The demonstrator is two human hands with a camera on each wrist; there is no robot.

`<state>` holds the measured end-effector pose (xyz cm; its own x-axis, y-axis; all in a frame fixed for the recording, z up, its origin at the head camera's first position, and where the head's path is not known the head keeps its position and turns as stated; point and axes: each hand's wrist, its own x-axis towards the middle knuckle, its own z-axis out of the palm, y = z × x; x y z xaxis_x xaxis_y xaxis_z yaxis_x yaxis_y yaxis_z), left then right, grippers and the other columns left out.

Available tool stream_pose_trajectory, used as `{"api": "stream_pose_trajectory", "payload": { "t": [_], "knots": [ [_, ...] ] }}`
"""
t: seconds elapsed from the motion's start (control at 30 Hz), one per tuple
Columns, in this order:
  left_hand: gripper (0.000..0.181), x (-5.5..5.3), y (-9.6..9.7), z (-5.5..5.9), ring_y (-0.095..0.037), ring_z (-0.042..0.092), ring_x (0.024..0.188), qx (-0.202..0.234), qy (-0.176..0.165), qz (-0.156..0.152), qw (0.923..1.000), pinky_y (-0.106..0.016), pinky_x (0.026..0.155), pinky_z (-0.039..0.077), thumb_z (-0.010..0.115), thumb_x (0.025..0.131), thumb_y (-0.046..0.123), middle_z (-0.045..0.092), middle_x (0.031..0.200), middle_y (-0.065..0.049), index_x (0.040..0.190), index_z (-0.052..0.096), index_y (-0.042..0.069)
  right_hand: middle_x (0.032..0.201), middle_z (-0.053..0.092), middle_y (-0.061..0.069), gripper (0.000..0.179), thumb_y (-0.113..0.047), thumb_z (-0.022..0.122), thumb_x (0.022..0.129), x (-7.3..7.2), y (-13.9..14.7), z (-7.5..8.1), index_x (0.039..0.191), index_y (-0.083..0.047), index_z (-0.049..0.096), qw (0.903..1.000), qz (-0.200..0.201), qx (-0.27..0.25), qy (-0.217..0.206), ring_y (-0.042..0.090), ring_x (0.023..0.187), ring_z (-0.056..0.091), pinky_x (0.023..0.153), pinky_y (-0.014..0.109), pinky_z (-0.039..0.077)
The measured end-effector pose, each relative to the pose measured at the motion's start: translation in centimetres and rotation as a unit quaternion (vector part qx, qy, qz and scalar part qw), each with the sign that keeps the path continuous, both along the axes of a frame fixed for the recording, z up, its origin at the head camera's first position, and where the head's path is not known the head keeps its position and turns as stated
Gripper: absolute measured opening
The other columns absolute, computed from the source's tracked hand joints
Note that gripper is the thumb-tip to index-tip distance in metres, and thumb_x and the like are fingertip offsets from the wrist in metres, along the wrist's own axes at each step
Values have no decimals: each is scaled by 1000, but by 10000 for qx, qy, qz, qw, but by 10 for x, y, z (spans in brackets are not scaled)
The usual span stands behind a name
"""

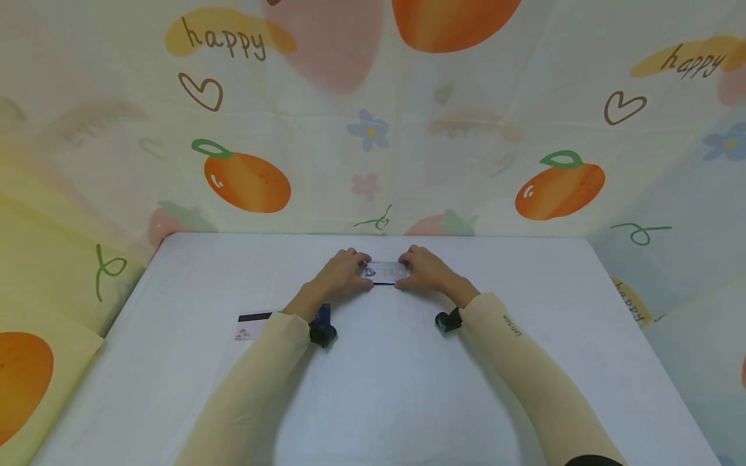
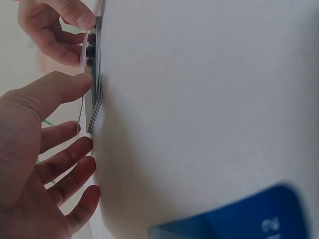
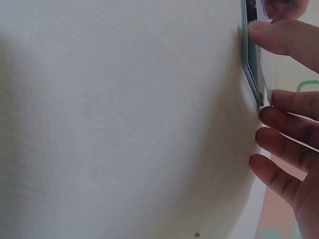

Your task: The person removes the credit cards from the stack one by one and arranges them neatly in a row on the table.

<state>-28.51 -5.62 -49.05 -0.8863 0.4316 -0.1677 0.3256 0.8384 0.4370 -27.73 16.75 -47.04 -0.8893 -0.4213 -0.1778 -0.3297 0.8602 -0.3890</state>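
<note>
White tabletop (image 1: 381, 388) under cards (image 1: 384, 272), fruit-print cloth (image 1: 326, 129) behind

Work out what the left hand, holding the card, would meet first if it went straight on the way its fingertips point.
Beyond the card, probably the right hand, at the card's other end; exact heading and depth are hard to judge.

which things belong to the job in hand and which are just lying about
In use, it seems:
pale card, pinched by left hand and right hand
thin stack beneath it

Apparently just lying about:
black-striped card
blue card, partly hidden
</note>
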Motion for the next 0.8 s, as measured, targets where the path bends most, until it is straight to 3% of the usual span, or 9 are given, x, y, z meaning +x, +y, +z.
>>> {"api": "stream_pose_trajectory", "payload": {
  "t": [0.8],
  "knots": [
    [62, 0, -2, 1, -27, 49, 120, 68, -9, -82, 9999, -43, 107, 39, 73, 85, 38, 57, 130, -10, 137, 55, 10, 114, 60, 12, 58, -38, 76, 82, 0, 1, -2, 125, -2, 63, 9997, 98, -58, 220, 23, 99, 53, 93, 38, 46]
  ]
}}
